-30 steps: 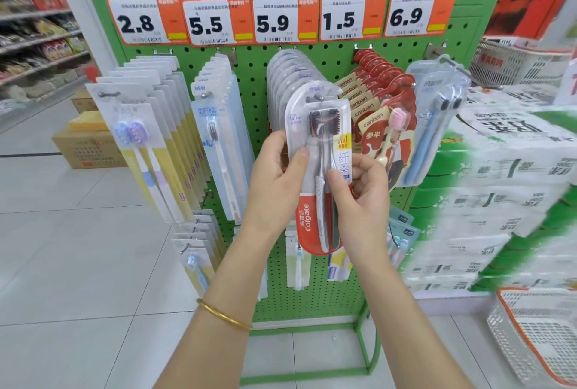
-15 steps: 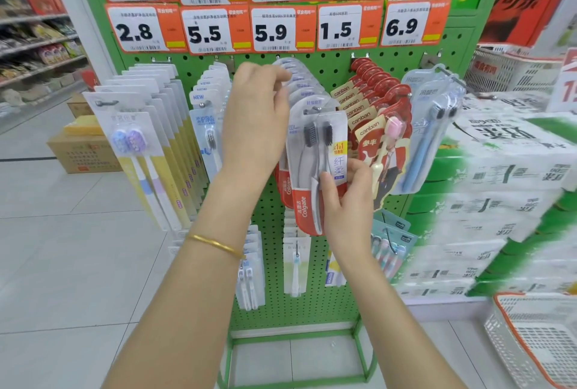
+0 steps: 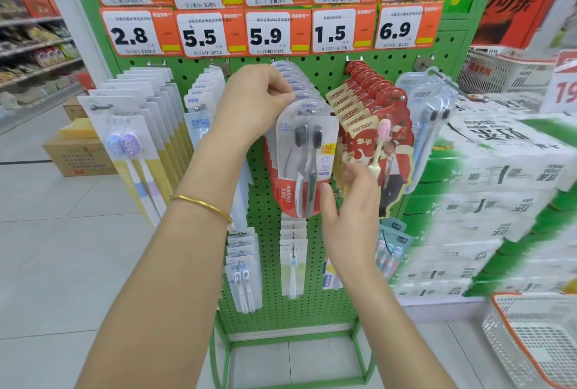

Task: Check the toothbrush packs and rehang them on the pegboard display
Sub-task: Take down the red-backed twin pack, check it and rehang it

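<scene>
The person stands in front of the green perforated metal pegboard (image 3: pixel 327 76) and holds the clear plastic toothbrush pack with a red Colgate card (image 3: pixel 307 167) at the front of its row. The left hand (image 3: pixel 259 101) is on top. Its fingertips (image 3: pixel 290 96) pinch the upper rim of the pack, just beside the hang hole, where the two small round ends of the metal peg (image 3: pixel 310 111) show at the plastic. The right hand (image 3: pixel 349 214) is below with nearly straight fingers. Its thumb lies against the lower right edge of the pack, and the other fingers point up beside the neighbouring red and cream canban card packs (image 3: pixel 368 114). To me it seems only to steady the pack, not to grasp it. The long axis of the pack is nearly vertical, brush heads up and red foot down, so the pack hangs downward from the left grip, and the hole sits just right of and under the pinching fingers. The left hand is clearly nearer to the peg, so I think the next push, backward along the peg toward the board, belongs to this hand. Whether the hole is already fully over the peg ends, I cannot tell.
</scene>
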`<state>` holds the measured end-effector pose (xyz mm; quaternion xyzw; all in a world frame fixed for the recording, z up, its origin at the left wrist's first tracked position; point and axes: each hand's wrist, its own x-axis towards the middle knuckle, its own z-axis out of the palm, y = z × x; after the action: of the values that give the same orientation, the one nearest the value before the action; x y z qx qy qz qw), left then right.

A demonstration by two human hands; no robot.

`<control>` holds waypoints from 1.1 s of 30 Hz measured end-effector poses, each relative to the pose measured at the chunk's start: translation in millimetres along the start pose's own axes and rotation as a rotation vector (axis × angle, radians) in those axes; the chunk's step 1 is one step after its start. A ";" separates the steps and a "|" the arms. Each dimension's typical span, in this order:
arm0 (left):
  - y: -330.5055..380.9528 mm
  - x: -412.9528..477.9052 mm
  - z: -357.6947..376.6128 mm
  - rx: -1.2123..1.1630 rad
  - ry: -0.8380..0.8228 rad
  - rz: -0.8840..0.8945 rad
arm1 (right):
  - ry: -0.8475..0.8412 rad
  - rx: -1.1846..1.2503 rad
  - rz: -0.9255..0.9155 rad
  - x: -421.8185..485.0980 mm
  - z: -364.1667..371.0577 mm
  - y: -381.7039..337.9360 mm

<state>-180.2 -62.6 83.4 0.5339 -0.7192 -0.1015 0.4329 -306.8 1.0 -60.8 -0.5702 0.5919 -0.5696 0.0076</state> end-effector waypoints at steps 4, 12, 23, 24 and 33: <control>-2.5 1.0 -0.1 -0.034 -0.014 -0.008 | -0.013 0.006 -0.006 -5.4 -1.7 -0.3; -4.1 -6.3 -2.2 0.014 0.069 0.017 | -0.072 -0.013 0.015 -13.3 -5.0 3.4; -6.6 -41.3 -4.8 0.198 0.175 -0.045 | -0.106 0.007 0.011 -24.6 -4.5 4.7; -7.5 -45.2 -5.0 0.213 0.182 -0.049 | -0.112 0.011 0.011 -25.9 -4.8 4.7; -6.6 -111.7 -5.2 0.285 0.235 -0.161 | -0.171 0.036 0.019 -42.5 -13.6 8.8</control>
<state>-165.8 32.0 25.0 0.6536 -0.6258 0.0300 0.4246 -306.8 36.4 -89.3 -0.6107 0.5841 -0.5296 0.0738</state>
